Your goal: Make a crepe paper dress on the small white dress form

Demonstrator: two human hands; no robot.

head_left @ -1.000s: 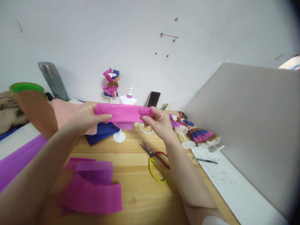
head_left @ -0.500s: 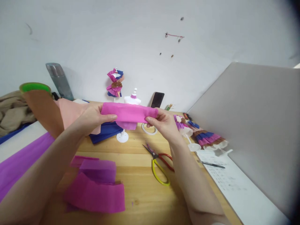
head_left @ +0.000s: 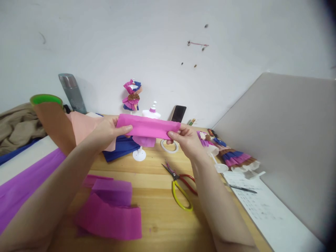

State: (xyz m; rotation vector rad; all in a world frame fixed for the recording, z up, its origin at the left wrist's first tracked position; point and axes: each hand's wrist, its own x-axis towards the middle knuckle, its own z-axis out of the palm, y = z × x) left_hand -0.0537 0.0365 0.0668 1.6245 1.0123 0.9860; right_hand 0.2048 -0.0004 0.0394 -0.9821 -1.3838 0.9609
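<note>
A strip of pink crepe paper (head_left: pixel 148 126) is stretched level above the wooden table (head_left: pixel 157 213). My left hand (head_left: pixel 109 131) pinches its left end, and my right hand (head_left: pixel 185 138) pinches its right end. Behind the strip stands a small white mannequin (head_left: pixel 151 112) on a round foot, partly hidden by the paper. More pink and purple crepe pieces (head_left: pixel 110 210) lie on the table near my left forearm. Scissors with yellow and red handles (head_left: pixel 180 183) lie between my arms.
Blue, peach and brown paper sheets (head_left: pixel 78 127) lie at the back left, purple paper (head_left: pixel 23 182) on the far left. A dressed mannequin (head_left: pixel 132 96), a phone (head_left: pixel 179 113), a tape ring (head_left: pixel 169 147), fallen dolls (head_left: pixel 228 155), a pen on a printed sheet (head_left: pixel 243 189) and a grey board (head_left: pixel 294 140) surround the work area.
The view has drifted, so everything sits slightly further right in the picture. Both hands keep their grip on the pink strip, and its right end now sits a little lower.
</note>
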